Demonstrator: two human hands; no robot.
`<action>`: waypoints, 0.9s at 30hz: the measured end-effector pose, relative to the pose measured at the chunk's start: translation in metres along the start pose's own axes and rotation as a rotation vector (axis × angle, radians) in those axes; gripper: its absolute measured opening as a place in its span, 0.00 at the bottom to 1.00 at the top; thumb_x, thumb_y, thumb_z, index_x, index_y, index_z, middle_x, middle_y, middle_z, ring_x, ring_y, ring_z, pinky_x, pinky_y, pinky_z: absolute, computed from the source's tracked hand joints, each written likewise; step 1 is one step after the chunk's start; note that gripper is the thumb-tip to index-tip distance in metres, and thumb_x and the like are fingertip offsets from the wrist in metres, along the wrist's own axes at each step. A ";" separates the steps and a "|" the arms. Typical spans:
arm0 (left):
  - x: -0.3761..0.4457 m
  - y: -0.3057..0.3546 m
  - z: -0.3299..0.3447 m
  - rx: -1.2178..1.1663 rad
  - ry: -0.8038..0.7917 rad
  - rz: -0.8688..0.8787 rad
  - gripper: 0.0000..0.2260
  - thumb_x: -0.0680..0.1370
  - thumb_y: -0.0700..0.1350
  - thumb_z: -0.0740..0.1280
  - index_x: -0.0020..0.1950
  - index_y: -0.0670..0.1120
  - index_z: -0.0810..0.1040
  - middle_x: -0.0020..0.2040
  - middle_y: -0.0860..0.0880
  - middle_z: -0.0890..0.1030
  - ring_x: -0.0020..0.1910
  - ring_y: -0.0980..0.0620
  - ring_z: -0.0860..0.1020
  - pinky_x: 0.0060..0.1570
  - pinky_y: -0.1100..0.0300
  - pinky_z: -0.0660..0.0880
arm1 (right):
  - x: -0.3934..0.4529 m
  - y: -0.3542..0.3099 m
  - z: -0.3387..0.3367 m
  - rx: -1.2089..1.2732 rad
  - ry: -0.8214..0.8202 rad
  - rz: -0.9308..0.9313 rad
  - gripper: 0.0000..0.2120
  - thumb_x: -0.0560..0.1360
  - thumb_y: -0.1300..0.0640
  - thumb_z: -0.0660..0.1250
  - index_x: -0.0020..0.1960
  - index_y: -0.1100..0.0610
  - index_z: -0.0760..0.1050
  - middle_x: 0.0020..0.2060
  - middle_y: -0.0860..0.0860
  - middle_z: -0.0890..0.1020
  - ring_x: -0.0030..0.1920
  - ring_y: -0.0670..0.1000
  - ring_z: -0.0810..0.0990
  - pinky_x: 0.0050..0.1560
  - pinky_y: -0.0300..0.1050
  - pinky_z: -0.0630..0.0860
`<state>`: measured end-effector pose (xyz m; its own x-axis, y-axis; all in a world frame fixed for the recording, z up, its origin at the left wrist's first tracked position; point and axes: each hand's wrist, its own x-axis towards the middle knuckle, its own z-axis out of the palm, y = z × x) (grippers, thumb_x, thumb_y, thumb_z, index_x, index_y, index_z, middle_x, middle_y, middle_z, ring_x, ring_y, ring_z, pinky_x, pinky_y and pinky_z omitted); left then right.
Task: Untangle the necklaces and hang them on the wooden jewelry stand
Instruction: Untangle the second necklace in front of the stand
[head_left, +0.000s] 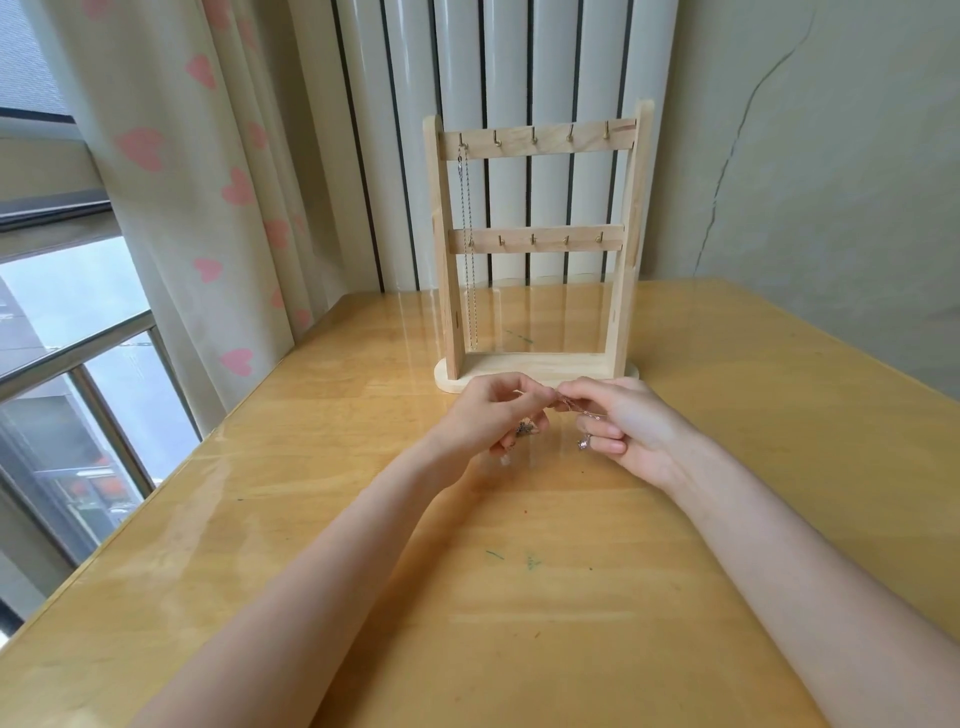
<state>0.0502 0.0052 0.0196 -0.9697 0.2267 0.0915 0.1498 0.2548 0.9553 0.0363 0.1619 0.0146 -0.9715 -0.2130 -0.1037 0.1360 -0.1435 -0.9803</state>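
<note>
Setting: glossy wooden tabletop (519, 597) fills the lower frame; heart-print curtain (197, 182) and window at the left, white radiator (483, 78) behind, cracked wall at the upper right.
Stand: wooden stand (537, 249) sits upright at frame centre, two rails with small hooks.
Hung chain: one silver necklace (469, 244) hangs from the leftmost top hook, down past the lower rail, ending above the base. Remaining hooks appear bare.
Tangle: thin chains (571, 408) stretch between both hands, just in front of the stand base and above the tabletop. How many strands are knotted cannot be told.
Left hand: left hand (493, 415) pinches one end of the tangle between thumb and forefinger; a small dark pendant (522, 429) dangles beneath it.
Right hand: right hand (628, 431) pinches the other end, fingers (605, 430) curled narrow; a small silver charm (584, 443) hangs below them.
Handling: judged very light, limp and fine, slippery in the pinch; hard pulling would likely tighten the knot or snap a link.
Grip point: best taken close to the knot on either side, teasing loops apart, not hauling by pendant or clasp.
Progress: assessed partway; one piece hung, untangling in hand.
Risk: a dropped strand may re-knot.
</note>
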 end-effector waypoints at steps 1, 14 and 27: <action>0.000 0.000 -0.001 -0.020 -0.005 -0.008 0.07 0.78 0.46 0.66 0.40 0.47 0.76 0.35 0.50 0.77 0.21 0.59 0.64 0.20 0.68 0.63 | 0.000 0.000 0.000 0.007 -0.012 -0.003 0.07 0.75 0.64 0.65 0.51 0.67 0.75 0.37 0.53 0.78 0.18 0.41 0.58 0.16 0.33 0.53; 0.007 -0.006 -0.004 -0.217 0.124 -0.059 0.07 0.77 0.42 0.64 0.39 0.49 0.74 0.44 0.52 0.76 0.42 0.57 0.72 0.39 0.65 0.72 | 0.000 -0.001 0.002 -0.018 -0.035 -0.029 0.04 0.75 0.62 0.63 0.41 0.61 0.73 0.35 0.51 0.76 0.19 0.42 0.59 0.18 0.34 0.52; 0.008 -0.001 0.004 -0.591 0.147 -0.153 0.05 0.80 0.36 0.59 0.44 0.41 0.69 0.38 0.44 0.77 0.30 0.53 0.81 0.39 0.64 0.80 | -0.003 0.003 0.004 -0.228 -0.102 0.027 0.03 0.73 0.62 0.67 0.44 0.63 0.77 0.34 0.51 0.76 0.23 0.44 0.62 0.20 0.35 0.55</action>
<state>0.0431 0.0101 0.0182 -0.9944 0.0869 -0.0608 -0.0842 -0.2984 0.9507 0.0400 0.1579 0.0129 -0.9419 -0.3120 -0.1244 0.1035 0.0827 -0.9912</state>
